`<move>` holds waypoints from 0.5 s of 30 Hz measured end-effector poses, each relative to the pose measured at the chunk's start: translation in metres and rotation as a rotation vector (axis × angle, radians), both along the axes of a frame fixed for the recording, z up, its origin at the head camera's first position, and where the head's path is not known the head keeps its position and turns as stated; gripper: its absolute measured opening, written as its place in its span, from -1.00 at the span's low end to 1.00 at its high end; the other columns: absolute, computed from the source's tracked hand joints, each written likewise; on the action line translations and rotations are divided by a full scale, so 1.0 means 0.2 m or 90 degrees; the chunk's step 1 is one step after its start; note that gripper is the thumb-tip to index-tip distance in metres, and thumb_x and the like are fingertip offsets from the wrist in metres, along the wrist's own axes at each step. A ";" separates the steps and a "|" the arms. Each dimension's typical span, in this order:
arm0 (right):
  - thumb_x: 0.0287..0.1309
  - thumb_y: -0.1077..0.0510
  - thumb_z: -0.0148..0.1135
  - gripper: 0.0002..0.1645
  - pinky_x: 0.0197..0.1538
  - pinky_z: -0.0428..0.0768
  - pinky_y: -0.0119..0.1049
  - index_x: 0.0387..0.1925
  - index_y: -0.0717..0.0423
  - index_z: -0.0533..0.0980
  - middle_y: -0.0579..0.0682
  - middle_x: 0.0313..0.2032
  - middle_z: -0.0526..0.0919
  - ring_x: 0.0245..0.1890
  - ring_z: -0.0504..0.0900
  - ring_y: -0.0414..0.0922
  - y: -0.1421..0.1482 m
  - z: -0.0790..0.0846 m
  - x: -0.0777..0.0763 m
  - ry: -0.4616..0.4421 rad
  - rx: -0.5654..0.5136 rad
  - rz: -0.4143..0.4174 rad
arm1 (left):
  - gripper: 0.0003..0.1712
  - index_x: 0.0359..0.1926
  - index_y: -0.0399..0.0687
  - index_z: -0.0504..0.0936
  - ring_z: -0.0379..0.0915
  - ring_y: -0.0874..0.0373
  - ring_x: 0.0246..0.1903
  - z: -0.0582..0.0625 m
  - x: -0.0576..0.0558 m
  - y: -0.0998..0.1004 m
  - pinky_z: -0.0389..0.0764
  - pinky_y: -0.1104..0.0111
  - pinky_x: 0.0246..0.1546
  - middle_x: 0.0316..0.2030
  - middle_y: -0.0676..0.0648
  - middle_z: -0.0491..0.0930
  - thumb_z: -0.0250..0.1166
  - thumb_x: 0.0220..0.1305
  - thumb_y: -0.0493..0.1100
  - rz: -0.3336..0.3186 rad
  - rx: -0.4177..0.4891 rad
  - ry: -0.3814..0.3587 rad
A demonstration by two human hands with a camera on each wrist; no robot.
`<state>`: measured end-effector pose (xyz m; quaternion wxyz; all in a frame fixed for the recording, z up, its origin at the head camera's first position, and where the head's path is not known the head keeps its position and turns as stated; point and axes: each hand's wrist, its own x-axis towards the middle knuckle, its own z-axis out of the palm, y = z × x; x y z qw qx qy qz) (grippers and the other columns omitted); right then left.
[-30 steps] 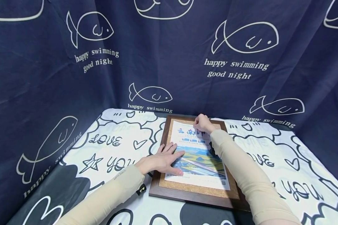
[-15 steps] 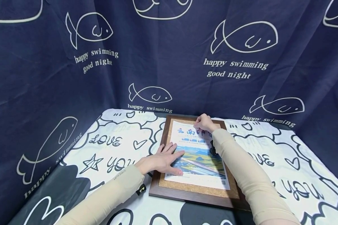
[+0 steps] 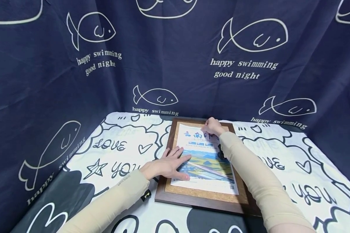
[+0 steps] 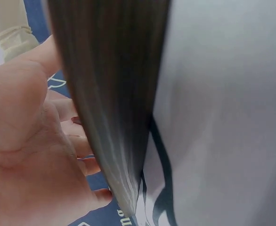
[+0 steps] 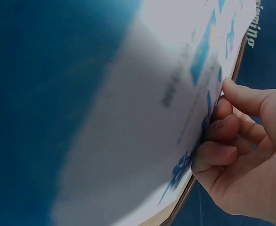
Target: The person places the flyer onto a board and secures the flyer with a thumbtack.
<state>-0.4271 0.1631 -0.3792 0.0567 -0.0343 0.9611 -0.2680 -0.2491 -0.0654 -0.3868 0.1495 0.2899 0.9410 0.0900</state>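
Observation:
A printed poster (image 3: 207,155), with blue lettering above a colourful landscape, lies on a cork board (image 3: 202,193) in a dark brown frame (image 3: 198,204). My left hand (image 3: 169,166) rests spread over the poster's left side and the frame, thumb and fingers extended. In the left wrist view the frame's edge (image 4: 109,94) passes beside the palm. My right hand (image 3: 212,127) is at the poster's top, near the lettering. There the right wrist view shows curled fingers (image 5: 218,136) against the paper. Thumb and forefinger tips pinch a small pale thing (image 5: 222,93), mostly hidden.
A white and black patterned cloth (image 3: 110,155) covers the table beneath the board. Behind it, and along both sides, hangs a navy curtain (image 3: 186,71) with white fish outlines. The board's far edge is close to the curtain.
My right hand has shifted very slightly to the right along the poster's top. The left hand stays in place, and so do the board and poster.

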 end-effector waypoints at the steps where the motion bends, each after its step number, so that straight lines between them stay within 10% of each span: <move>1: 0.22 0.13 0.24 -0.58 -0.58 0.26 -0.34 -0.69 0.07 0.32 -0.13 -0.77 0.30 -0.72 0.30 -0.20 0.00 0.00 0.01 0.003 -0.001 0.003 | 0.00 0.51 0.30 0.00 -0.45 -0.01 0.55 0.00 0.00 0.00 -0.34 -0.08 0.49 0.55 -0.11 -0.24 0.12 0.17 0.48 -0.002 0.000 0.002; 15: 0.29 0.07 0.13 -0.68 -0.42 0.40 -0.25 -0.44 0.22 0.59 0.04 -0.59 0.58 -0.56 0.47 -0.07 0.11 0.23 0.24 0.219 0.039 0.065 | -0.02 0.51 0.29 0.01 -0.45 -0.05 0.54 0.00 -0.01 -0.09 -0.32 -0.12 0.48 0.55 -0.14 -0.26 0.10 0.17 0.48 0.003 0.000 -0.008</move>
